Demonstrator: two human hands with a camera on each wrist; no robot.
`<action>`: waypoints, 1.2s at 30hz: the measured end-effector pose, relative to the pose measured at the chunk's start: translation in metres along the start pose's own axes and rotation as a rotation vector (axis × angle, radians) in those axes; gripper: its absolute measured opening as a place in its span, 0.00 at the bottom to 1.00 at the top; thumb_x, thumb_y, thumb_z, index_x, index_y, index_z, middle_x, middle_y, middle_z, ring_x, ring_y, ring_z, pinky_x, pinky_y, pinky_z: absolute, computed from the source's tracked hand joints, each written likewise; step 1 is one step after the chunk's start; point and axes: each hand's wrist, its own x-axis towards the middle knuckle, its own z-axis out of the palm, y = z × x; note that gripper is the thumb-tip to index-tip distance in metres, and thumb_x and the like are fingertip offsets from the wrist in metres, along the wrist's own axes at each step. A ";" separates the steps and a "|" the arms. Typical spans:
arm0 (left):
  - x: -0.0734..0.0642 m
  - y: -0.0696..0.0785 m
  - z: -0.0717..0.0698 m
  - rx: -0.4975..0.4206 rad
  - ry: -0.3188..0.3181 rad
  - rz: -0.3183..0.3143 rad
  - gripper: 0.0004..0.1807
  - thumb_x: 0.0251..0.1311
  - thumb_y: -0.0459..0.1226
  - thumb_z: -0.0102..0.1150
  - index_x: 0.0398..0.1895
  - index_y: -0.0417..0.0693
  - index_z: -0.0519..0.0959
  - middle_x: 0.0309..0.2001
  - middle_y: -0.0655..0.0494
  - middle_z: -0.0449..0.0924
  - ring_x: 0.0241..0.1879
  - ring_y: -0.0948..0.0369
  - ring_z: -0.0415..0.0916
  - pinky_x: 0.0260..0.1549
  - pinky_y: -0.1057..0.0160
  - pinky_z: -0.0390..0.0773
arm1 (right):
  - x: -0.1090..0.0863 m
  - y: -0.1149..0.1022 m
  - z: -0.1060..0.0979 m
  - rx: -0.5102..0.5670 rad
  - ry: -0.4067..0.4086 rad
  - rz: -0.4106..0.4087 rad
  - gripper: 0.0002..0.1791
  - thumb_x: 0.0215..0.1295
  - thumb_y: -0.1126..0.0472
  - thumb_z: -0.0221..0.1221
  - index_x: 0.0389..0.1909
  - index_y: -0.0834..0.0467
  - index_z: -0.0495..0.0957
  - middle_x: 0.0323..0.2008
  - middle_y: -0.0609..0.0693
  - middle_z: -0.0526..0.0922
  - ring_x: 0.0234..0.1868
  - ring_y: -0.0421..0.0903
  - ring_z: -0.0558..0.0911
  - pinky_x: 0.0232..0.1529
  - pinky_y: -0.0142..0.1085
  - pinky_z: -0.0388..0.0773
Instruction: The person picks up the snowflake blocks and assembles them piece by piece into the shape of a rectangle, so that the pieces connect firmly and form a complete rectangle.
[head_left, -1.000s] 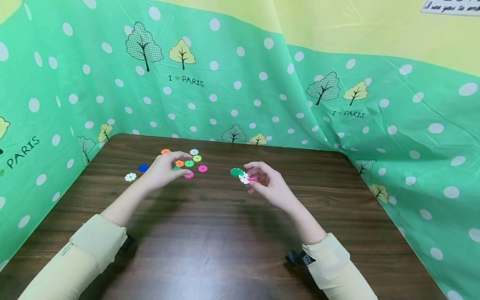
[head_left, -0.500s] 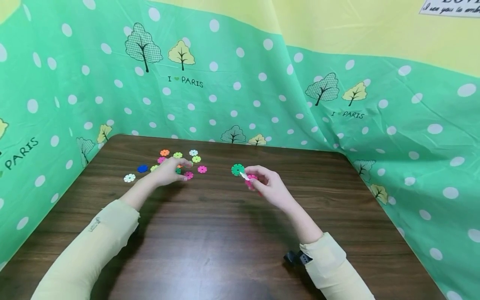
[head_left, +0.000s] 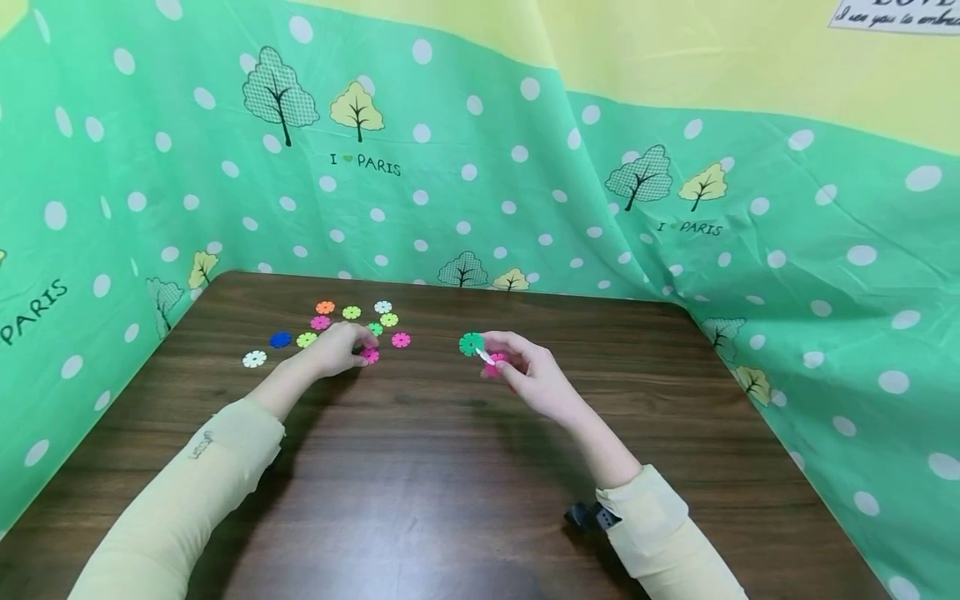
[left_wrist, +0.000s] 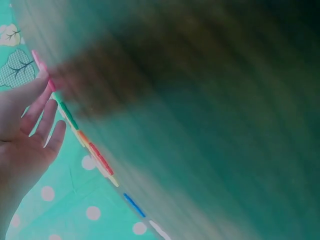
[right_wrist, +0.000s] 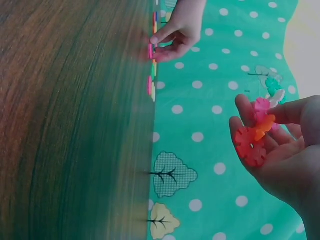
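In the head view my left hand (head_left: pixel 341 348) is low over a group of notched plastic snowflake discs. Its thumb and fingers pinch a pink disc (head_left: pixel 370 356) at the table surface, the same pink disc (left_wrist: pixel 44 70) being edge-on in the left wrist view. To the right, my right hand (head_left: pixel 534 375) holds a chain of joined discs above the table. The right wrist view shows a green disc (right_wrist: pixel 273 86), a white one (right_wrist: pixel 277 98), a pink one (right_wrist: pixel 262 110), an orange one (right_wrist: pixel 265 127) and a red one (right_wrist: pixel 250 146) in that chain. The fingers partly hide it.
Several loose discs lie around my left hand, among them a blue disc (head_left: pixel 281 340), a white disc (head_left: pixel 254 358), an orange disc (head_left: pixel 325 307) and another pink disc (head_left: pixel 401 340). A dark wooden table (head_left: pixel 420 483) is under everything. Behind it hangs a green dotted curtain (head_left: pixel 420 200).
My left hand has lowered from hovering with spread fingers to the pink disc, uncovering discs behind it. In my right hand the chain has turned, the white disc now edge-on.
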 end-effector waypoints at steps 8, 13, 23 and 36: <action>0.000 0.000 0.002 -0.027 0.045 -0.002 0.11 0.47 0.28 0.70 0.36 0.40 0.82 0.32 0.51 0.80 0.34 0.56 0.75 0.36 0.57 0.78 | 0.001 -0.002 0.003 -0.010 -0.003 0.039 0.21 0.64 0.74 0.51 0.57 0.61 0.72 0.38 0.59 0.82 0.28 0.45 0.78 0.18 0.29 0.68; 0.001 0.005 -0.004 -0.092 0.080 -0.006 0.07 0.48 0.27 0.69 0.30 0.44 0.82 0.28 0.55 0.80 0.32 0.58 0.76 0.35 0.57 0.78 | 0.001 -0.004 0.002 -0.066 0.024 0.035 0.18 0.62 0.72 0.54 0.53 0.59 0.76 0.29 0.56 0.82 0.25 0.47 0.77 0.20 0.29 0.69; -0.001 0.032 -0.022 -0.199 0.192 -0.001 0.06 0.53 0.29 0.66 0.35 0.43 0.82 0.29 0.54 0.84 0.31 0.59 0.79 0.33 0.58 0.78 | 0.001 -0.002 0.002 -0.119 0.025 -0.032 0.18 0.59 0.60 0.65 0.51 0.57 0.79 0.29 0.49 0.80 0.23 0.40 0.74 0.22 0.29 0.72; -0.011 0.085 -0.041 -0.256 0.366 0.006 0.05 0.54 0.36 0.67 0.34 0.50 0.83 0.31 0.58 0.84 0.29 0.61 0.78 0.30 0.61 0.79 | -0.002 -0.029 0.002 -0.101 0.014 0.002 0.21 0.66 0.64 0.57 0.60 0.60 0.71 0.37 0.55 0.85 0.24 0.43 0.77 0.18 0.29 0.71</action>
